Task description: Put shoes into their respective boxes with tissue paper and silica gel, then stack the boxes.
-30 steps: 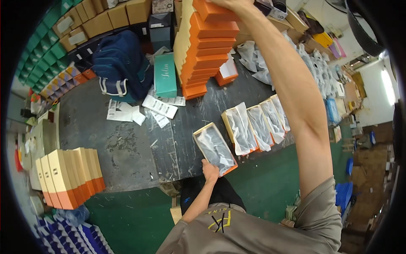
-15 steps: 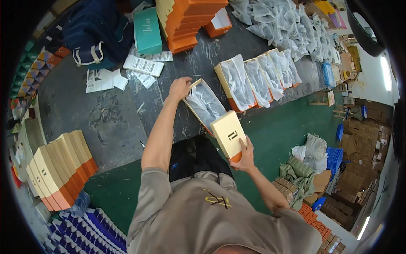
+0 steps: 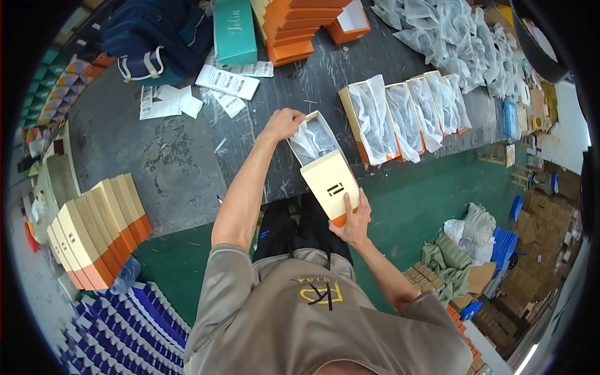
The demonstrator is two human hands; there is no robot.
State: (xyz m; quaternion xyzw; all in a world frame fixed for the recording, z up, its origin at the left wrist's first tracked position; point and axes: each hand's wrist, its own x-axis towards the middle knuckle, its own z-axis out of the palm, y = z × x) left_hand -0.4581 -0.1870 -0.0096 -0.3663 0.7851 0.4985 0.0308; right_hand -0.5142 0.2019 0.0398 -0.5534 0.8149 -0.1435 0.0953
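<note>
A cream box [image 3: 300, 129] stands open at the table's front edge, with crumpled white tissue-like wrapping [image 3: 314, 139] inside; what the wrapping covers is hidden. My left hand [image 3: 285, 124] is closed on the box's far left corner. In my right hand [image 3: 354, 220] is a cream lid [image 3: 325, 178] with an orange end and a dark mark on top, gripped by its near end. That lid lies tilted over the near half of the box, leaving the far half uncovered.
To the right stands a row of open boxes [image 3: 369, 122] with the same wrapping. White paper labels [image 3: 226, 82], a teal box [image 3: 235, 31], stacked orange boxes [image 3: 300, 31] and a navy bag [image 3: 150, 37] are farther back. Stacked cream-and-orange lids [image 3: 100, 231] stand at left.
My right hand has brought the lid leftward and over the near part of the box, covering more of its wrapping. My left hand stays on the box corner. The whole view has shifted slightly.
</note>
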